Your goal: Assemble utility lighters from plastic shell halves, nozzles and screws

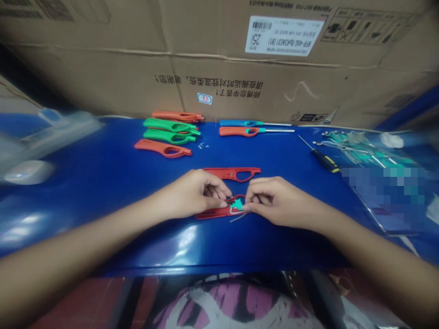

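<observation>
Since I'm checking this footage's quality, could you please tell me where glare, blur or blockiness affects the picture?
Head view: white glare on the blue tabletop, at left and near the front edge; the white rounded object at far left blurred; blocky pixelation at right; the nearer red lighter shell comparatively clear.

1. And right ahead of me, a broad brown cardboard wall (120,68) rises behind the table, its printing upside down!
2. High on it, slightly right, there's a white label (284,35); lower down, a small blue-edged sticker (205,98).
3. Under me, the glossy blue tabletop (116,176), catching pale glare (181,244) near its front edge and at left.
4. Over to my right, a blue slanting bar (411,107).
5. Down below, reddish floor tiles (92,304), crossed by a dark table leg (126,304).
</observation>
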Motion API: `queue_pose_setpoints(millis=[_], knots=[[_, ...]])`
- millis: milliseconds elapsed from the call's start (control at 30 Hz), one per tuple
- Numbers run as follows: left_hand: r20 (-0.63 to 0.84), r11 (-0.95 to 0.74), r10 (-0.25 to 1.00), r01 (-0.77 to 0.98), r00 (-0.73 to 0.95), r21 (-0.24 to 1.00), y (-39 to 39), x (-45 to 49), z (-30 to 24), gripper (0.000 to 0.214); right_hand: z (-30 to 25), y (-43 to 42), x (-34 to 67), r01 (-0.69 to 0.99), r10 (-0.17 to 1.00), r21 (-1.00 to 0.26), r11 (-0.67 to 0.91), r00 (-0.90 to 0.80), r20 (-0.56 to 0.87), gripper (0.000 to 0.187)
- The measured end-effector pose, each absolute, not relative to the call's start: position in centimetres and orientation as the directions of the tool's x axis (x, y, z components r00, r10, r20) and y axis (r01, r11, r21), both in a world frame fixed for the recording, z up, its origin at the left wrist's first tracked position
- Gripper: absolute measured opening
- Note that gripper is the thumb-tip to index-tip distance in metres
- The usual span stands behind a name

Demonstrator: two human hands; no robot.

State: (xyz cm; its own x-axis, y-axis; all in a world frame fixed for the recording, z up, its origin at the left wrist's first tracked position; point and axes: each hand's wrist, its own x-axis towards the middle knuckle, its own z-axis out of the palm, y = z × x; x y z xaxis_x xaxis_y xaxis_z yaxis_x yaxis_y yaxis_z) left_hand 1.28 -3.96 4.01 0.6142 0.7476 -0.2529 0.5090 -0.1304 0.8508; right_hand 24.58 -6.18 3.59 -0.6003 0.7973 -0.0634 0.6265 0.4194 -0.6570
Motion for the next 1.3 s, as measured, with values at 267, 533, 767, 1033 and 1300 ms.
queue_pose_setpoints(millis=[267, 533, 767, 1033, 1300], knots=[[-0.298, -0.047, 0.712, 0.466, 0.636, 0.884, -3.5, 0.9, 3.4, 0.023, 3.5, -6.4, 24.4, 0.609, 0.786, -0.631, 0.481, -0.618, 0.003, 0.014], [-0.211, -0.204, 0.739, 0.512, 0.64, 0.835, -3.6, 1.1, 3.8, 0.019, 3.7, -6.4, 24.5, 0.629, 0.792, -0.618, 0.472, -0.61, -0.016, 0.015], [-0.272, -0.059, 0.721, 0.447, 0.638, 0.893, -3.1, 0.8, 3.1, 0.022, 3.6, -6.4, 24.5, 0.629, 0.792, -0.619, 0.469, -0.61, -0.02, 0.013], [-0.294, -0.033, 0.768, 0.494, 0.569, 0.869, -3.6, 1.3, 3.3, 0.02, 3.7, -6.8, 24.0, 0.655, 0.801, -0.602, 0.456, -0.597, -0.042, 0.015], [0.038, -0.552, 0.707, 0.517, 0.706, 0.655, -5.2, 1.2, 4.6, 0.024, 3.1, -5.8, 24.8, 0.621, 0.793, -0.616, 0.484, -0.608, 0.011, 0.016]])
